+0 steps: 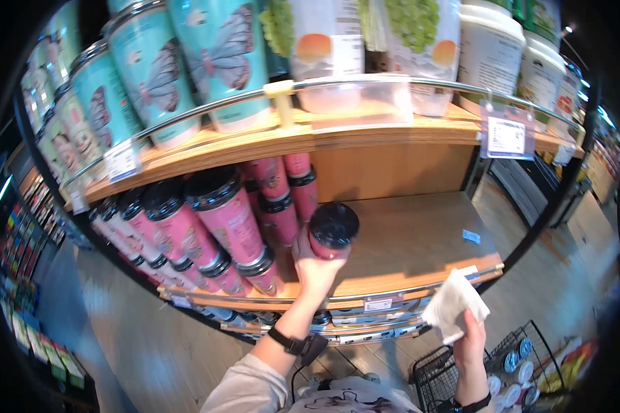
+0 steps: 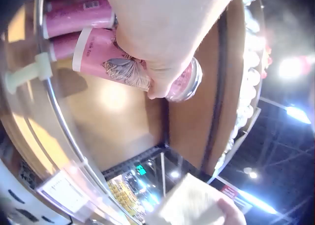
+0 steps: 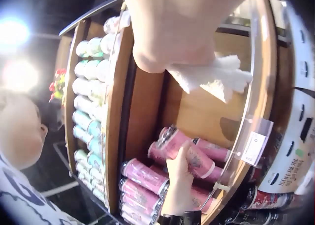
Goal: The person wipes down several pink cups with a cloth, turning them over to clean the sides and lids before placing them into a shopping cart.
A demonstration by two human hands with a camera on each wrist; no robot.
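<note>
My left hand (image 1: 317, 270) grips a pink canister (image 1: 326, 249) with a black lid (image 1: 335, 224) beside the stacked pink canisters (image 1: 220, 220). In the left wrist view the fingers wrap round this pink canister (image 2: 110, 58), which carries a butterfly print; the right wrist view shows the left hand (image 3: 178, 178) round it too. Out in front of the shelf, my right hand (image 1: 470, 341) holds a crumpled white cloth or tissue (image 1: 455, 308). That white cloth (image 3: 211, 78) hangs from the right hand (image 3: 172, 43) in the right wrist view.
A wooden shelf (image 1: 406, 227) with a front rail holds a small blue packet (image 1: 471, 237) at its right. Teal canisters (image 1: 155, 76) and white tubs (image 1: 490, 51) stand on the shelf above. Below right is a black wire basket (image 1: 435, 375) with several items.
</note>
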